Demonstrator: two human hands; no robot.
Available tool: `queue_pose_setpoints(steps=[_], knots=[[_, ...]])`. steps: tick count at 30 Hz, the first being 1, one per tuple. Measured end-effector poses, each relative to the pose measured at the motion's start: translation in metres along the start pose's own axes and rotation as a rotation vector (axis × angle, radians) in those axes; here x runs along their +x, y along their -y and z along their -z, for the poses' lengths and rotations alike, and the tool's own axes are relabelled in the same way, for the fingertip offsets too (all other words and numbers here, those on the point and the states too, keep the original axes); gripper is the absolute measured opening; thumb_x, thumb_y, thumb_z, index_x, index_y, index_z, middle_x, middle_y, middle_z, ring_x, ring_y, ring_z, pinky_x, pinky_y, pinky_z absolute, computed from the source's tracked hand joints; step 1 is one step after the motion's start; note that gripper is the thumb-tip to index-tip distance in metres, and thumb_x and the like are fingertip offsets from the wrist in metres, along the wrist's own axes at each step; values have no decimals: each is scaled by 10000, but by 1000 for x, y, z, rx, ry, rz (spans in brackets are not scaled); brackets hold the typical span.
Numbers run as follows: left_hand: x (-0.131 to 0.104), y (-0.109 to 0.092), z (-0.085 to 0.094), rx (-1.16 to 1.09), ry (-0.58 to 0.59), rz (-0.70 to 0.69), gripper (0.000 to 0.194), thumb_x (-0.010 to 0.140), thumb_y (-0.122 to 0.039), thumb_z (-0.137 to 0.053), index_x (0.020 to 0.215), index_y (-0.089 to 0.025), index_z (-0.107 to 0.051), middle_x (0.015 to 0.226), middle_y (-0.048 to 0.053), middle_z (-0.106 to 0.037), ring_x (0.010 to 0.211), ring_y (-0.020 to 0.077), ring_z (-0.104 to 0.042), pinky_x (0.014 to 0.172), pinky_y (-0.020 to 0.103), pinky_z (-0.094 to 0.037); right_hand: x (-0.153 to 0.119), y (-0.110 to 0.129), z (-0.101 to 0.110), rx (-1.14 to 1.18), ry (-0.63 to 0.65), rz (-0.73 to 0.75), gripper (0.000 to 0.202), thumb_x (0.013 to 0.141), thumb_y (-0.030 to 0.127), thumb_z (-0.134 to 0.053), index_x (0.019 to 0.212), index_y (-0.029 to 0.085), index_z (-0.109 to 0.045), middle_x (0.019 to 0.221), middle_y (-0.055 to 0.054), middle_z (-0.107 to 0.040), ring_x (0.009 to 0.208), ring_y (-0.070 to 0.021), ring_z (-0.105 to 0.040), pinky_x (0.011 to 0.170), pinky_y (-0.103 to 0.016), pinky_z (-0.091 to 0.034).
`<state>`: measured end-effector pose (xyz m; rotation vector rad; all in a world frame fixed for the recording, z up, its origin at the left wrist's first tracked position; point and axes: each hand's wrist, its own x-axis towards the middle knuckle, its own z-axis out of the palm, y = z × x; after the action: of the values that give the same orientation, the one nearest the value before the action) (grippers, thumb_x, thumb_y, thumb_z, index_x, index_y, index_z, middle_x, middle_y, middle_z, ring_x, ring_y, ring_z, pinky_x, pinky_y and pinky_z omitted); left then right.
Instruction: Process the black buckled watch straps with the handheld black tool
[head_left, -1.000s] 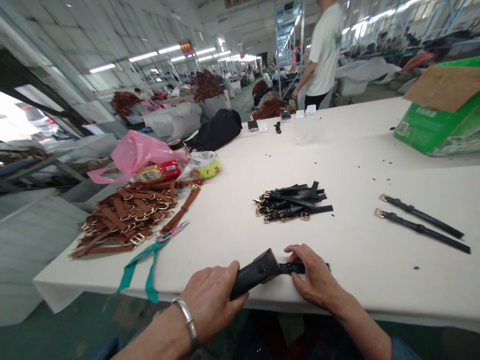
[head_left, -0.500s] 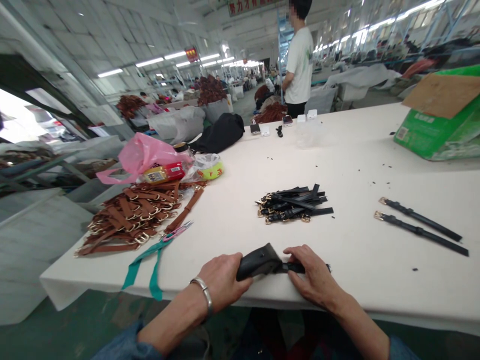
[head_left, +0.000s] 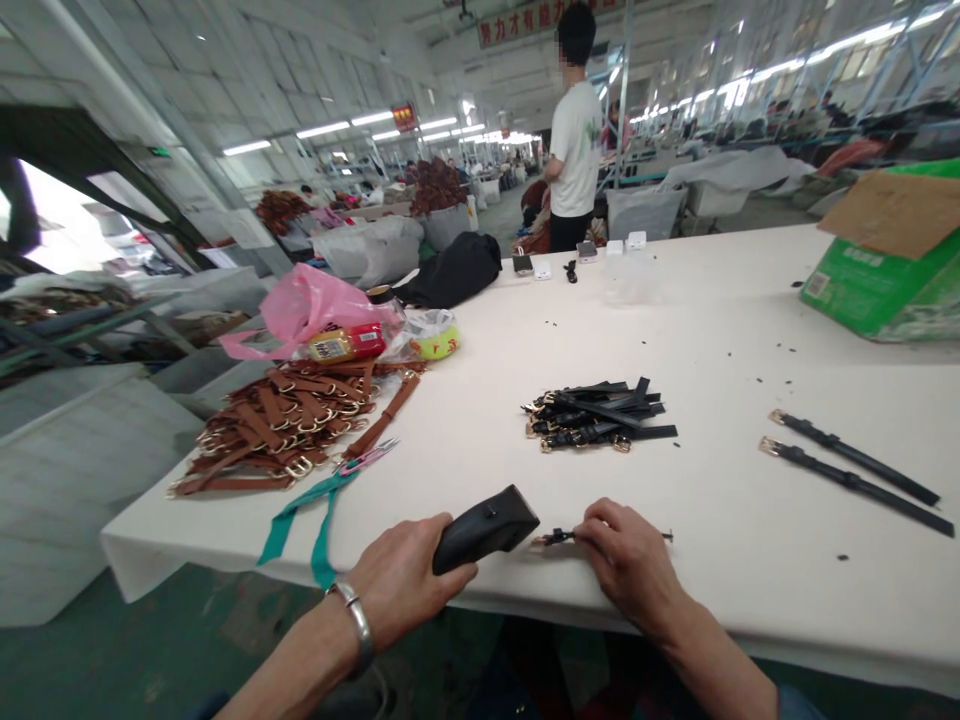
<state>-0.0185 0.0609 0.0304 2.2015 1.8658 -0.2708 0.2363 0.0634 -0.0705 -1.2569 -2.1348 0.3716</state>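
My left hand (head_left: 397,580), with a silver bangle at the wrist, is closed round a black handheld tool (head_left: 484,530) shaped like a hair clipper. Its wide end points right, apart from the strap. In my right hand (head_left: 626,565) a short black buckle strap (head_left: 556,538) is pinched on edge, just above the table's front; its buckle end sticks out toward the tool, and my fingers hide its middle. Beyond my hands lies a pile of black buckle straps (head_left: 600,415). Two single black straps (head_left: 855,455) (head_left: 862,487) lie side by side at the right.
Brown buckle straps (head_left: 277,425) are heaped at the left, beside scissors (head_left: 371,456) tied with green ribbon (head_left: 304,515). Behind them are a pink bag (head_left: 304,305) and a black cloth (head_left: 454,270). A green box (head_left: 885,280) stands far right. A person (head_left: 576,140) stands beyond the table (head_left: 720,560).
The tool has drawn back left, off the strap. My right hand has turned the strap so that its buckle end shows. The view has shifted slightly.
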Motion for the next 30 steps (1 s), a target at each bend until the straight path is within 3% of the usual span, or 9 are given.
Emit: queue_pose_setpoints(steps=[5,14,20,27,30], knots=[[-4,-9,1,2,54,0,279,689,-473,-474,823,-241,-552,738,26,-630,701,189,-588,583,247,-391,-10,-6,4,92,107,129,155,816,118,-439,777,192,-570,887,-47,-599,834,-181,-495,731,-340,-391],[-6,-30,6,86,204,-93,270,699,-421,-458,854,-222,-553,806,60,-641,776,235,-593,651,311,-433,-8,-12,3,327,118,39,129,765,98,-496,750,198,-575,799,-34,-594,790,-170,-512,692,-312,-420],[14,-53,3,67,134,-138,302,709,-465,-441,846,-220,-552,797,60,-640,753,235,-594,627,307,-435,-8,-11,1,263,92,-53,114,701,83,-527,748,187,-537,773,-28,-565,752,-169,-495,668,-303,-401],[7,-20,-9,2,150,-32,268,709,-448,-455,841,-235,-550,779,45,-640,745,207,-594,601,264,-411,-5,-4,2,239,134,-105,107,723,152,-554,797,216,-597,798,-23,-555,781,-176,-484,692,-309,-390],[-2,-16,-10,-4,171,-43,254,710,-438,-456,843,-239,-543,785,44,-643,760,215,-596,630,279,-418,-5,-2,-2,199,128,-102,120,740,157,-546,801,229,-620,789,-27,-549,774,-175,-478,681,-306,-385]])
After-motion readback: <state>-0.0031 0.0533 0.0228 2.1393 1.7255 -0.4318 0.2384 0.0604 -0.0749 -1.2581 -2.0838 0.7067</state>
